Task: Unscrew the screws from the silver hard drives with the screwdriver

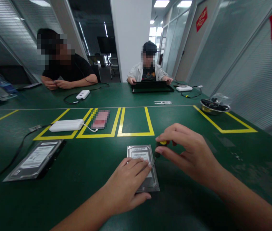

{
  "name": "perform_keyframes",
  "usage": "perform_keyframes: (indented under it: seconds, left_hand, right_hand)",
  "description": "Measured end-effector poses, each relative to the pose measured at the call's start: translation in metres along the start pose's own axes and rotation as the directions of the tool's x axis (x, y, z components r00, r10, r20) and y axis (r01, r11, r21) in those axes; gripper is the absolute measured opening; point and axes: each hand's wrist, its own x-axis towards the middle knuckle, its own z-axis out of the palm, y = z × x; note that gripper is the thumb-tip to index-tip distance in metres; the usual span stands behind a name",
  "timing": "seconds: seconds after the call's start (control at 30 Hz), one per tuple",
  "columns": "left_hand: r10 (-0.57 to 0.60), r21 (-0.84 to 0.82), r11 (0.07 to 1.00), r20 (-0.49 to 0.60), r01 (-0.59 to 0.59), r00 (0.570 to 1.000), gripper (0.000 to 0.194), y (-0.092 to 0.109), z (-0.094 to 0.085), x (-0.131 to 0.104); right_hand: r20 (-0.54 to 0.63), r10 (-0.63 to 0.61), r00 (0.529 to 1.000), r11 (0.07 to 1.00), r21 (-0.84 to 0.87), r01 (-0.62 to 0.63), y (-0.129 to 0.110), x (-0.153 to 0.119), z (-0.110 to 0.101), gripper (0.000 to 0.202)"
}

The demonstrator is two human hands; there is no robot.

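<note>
Hard drive (142, 166) lies flat, label up, under the flattened left hand (126, 184); right hand (186, 150) pinches a yellow-tipped screwdriver (159, 148) at its edge.

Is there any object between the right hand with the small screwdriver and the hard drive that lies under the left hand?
Nothing visible stands between them. The right hand holds a small screwdriver right at the right edge of the hard drive, and the left hand rests flat on the drive's near half.
</note>
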Motion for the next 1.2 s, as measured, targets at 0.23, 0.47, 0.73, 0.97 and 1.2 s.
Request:
perform_keyframes:
  seconds: [0.23,0.47,0.73,0.97,1.2]
  left_hand:
    - [0.012,0.007,1.0,-0.015,-0.012,1.0,0.069,-0.0006,-0.0002,-0.0002]
    - [0.007,0.006,1.0,-0.009,-0.007,1.0,0.069,-0.0005,-0.0006,0.0003]
    - [0.012,0.009,1.0,-0.012,-0.012,1.0,0.069,0.0001,-0.0013,0.0011]
    - [0.004,0.012,1.0,-0.001,-0.004,1.0,0.071,0.0006,-0.001,0.0011]
    - [-0.001,0.006,1.0,0.002,0.001,1.0,0.07,0.0005,-0.0018,0.0011]
  right_hand:
    - [-0.013,-0.035,0.999,0.999,0.008,0.035,-0.0006,0.0002,-0.002,0.019]
    - [-0.022,-0.042,0.999,0.999,0.002,0.042,0.0021,-0.0012,-0.0005,0.021]
    - [0.005,-0.106,0.994,0.994,-0.018,0.106,0.0028,-0.0024,-0.0006,0.024]
    - [0.021,-0.097,0.995,0.994,-0.05,0.098,-0.001,-0.0021,-0.003,0.025]
    - [0.021,-0.063,0.998,0.997,-0.047,0.064,0.0009,-0.0013,-0.0008,0.015]
